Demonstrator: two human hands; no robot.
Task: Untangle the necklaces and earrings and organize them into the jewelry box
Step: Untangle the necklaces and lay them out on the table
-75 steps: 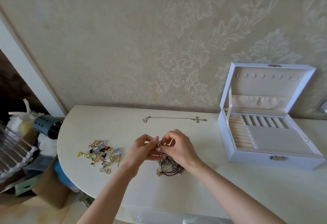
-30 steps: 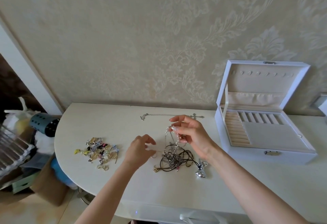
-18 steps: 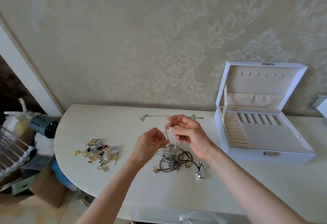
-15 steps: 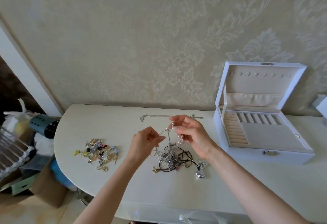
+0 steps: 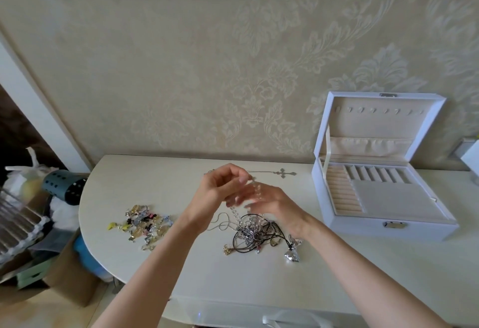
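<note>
L hand point(image 5: 220, 189) risen, pinching chain point(image 5: 234, 212), R hand point(image 5: 273, 204) dropped, blurred

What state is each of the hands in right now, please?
Left hand: pinching a beaded chain.
Right hand: motion-blurred, cannot be told.

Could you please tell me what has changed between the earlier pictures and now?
The left hand rose and now pinches the top of the beaded chain, which the right hand held up before; the right hand dropped toward the necklace tangle, blurred, fingers apparently loose. The earring pile, cross necklace and open jewelry box stayed put.
</note>
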